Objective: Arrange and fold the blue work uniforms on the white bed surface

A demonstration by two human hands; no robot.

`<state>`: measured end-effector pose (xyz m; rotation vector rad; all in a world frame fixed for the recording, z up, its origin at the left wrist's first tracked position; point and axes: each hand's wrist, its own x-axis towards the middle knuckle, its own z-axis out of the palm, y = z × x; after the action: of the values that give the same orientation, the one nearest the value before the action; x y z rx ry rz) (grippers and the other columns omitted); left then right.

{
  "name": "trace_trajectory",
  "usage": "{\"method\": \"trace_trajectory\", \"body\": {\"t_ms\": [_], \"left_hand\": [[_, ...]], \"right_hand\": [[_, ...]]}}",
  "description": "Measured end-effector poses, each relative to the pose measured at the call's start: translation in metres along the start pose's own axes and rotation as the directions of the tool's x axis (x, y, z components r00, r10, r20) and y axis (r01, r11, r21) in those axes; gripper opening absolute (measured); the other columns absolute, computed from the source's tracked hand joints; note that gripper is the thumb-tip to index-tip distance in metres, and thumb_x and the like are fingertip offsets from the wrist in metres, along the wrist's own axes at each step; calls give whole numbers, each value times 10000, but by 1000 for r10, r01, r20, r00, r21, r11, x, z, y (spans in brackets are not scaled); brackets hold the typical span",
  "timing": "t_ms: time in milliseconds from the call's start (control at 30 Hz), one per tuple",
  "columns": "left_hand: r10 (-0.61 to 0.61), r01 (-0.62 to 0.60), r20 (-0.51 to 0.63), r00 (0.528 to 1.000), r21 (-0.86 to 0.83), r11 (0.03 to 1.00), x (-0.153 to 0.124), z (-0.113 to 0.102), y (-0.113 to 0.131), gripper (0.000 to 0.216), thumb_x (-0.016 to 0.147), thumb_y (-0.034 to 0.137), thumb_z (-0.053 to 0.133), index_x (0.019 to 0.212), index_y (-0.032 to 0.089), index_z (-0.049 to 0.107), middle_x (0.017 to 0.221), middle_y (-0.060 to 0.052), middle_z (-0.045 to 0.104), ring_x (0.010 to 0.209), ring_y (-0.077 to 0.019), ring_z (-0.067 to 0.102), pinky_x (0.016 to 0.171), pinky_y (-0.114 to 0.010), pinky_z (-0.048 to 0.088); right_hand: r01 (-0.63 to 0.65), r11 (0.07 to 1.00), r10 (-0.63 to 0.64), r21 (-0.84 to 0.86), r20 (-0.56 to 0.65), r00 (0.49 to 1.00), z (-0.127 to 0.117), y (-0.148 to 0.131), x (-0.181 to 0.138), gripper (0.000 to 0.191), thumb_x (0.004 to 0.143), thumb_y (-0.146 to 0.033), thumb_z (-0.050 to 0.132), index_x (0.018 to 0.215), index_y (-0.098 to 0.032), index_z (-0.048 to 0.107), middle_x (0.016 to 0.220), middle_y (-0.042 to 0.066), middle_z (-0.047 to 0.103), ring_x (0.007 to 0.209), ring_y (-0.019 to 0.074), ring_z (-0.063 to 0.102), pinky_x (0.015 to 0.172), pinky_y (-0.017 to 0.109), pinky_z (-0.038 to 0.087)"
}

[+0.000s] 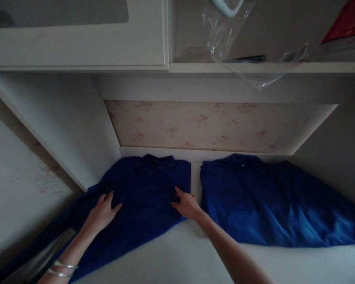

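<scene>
On the white table [177, 256], left of centre: blue shirt [144, 197], spread flat. Left hand [102, 213] open, palm down on its left part; right hand [187, 205] open, fingers flat on its right edge. Just beside, apart: second blue shirt [269, 201]. Above: shelf [254, 68] with clear plastic bag [225, 35].
</scene>
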<state>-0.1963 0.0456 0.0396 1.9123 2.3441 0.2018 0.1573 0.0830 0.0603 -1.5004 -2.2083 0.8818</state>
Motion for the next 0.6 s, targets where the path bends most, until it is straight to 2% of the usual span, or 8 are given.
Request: {"method": "trace_trajectory", "body": {"t_ms": [133, 200, 267, 333, 400, 467, 500, 600], "left_hand": [[42, -43, -42, 998, -23, 999, -8, -12, -3, 716, 875, 580, 346, 1405, 110, 451, 1392, -212, 470, 1229, -395, 520, 999, -526, 425], [69, -71, -54, 996, -43, 997, -11, -19, -2, 739, 871, 637, 356, 1423, 151, 425, 1454, -187, 423, 1301, -406, 440, 1036, -570, 379], [144, -146, -27, 989, -78, 986, -12, -24, 1, 771, 864, 668, 380, 1451, 169, 382, 1502, -152, 394, 1361, -344, 391, 1103, -503, 337], [250, -245, 31, 968, -114, 963, -13, -26, 4, 827, 833, 679, 457, 1474, 168, 350, 1541, -126, 365, 1422, -286, 315, 1161, -410, 266], [326, -311, 96, 941, -142, 940, -14, -24, 10, 892, 786, 676, 547, 1498, 190, 315, 1566, -111, 336, 1441, -276, 287, 1171, -388, 245], [349, -327, 147, 926, -155, 932, -15, -18, 17, 899, 769, 646, 595, 1502, 208, 313, 1512, -133, 425, 1380, -295, 398, 1125, -411, 321], [345, -322, 161, 924, -153, 934, -14, -16, 21, 865, 764, 628, 611, 1483, 219, 358, 1452, -142, 499, 1323, -311, 469, 1087, -437, 364], [347, -328, 163, 923, -133, 935, -13, -15, 35, 516, 792, 560, 602, 1219, 276, 656, 1191, -110, 679, 1146, -345, 595, 1011, -544, 396]], "right_hand": [[255, 967, -256, 28, 66, 964, -10, -13, -33, 514, 723, -69, 512, 1134, -308, 710, 1124, -7, 724, 1160, 239, 575, 1091, 442, 291], [448, 892, -452, 60, 137, 881, -14, -19, -62, 517, 652, -4, 471, 944, -325, 753, 963, -52, 752, 1146, 191, 567, 1134, 398, 205], [576, 806, -591, 137, 242, 770, -16, -18, -91, 475, 628, 0, 468, 863, -305, 745, 886, -53, 749, 1108, 182, 584, 1159, 413, 127], [549, 796, -605, 255, 367, 707, -17, -12, -113, 358, 669, -49, 533, 849, -288, 729, 881, -47, 739, 1011, 179, 625, 1145, 412, 185], [379, 876, -474, 299, 392, 788, -16, -4, -123, 170, 714, -145, 624, 823, -252, 699, 857, -28, 712, 851, 169, 642, 1010, 369, 389], [165, 948, -227, 271, 216, 950, -13, 2, -120, 109, 738, -264, 693, 821, -208, 648, 857, 7, 669, 775, 169, 609, 805, 311, 484], [57, 954, -92, 293, 109, 990, -10, 3, -116, 183, 762, -327, 695, 870, -197, 627, 869, 21, 651, 759, 169, 594, 732, 296, 492], [-136, 829, 101, 542, 92, 991, 4, 1, -98, 503, 851, -496, 606, 1243, -197, 506, 1031, 64, 640, 823, 187, 622, 697, 310, 525]]}}
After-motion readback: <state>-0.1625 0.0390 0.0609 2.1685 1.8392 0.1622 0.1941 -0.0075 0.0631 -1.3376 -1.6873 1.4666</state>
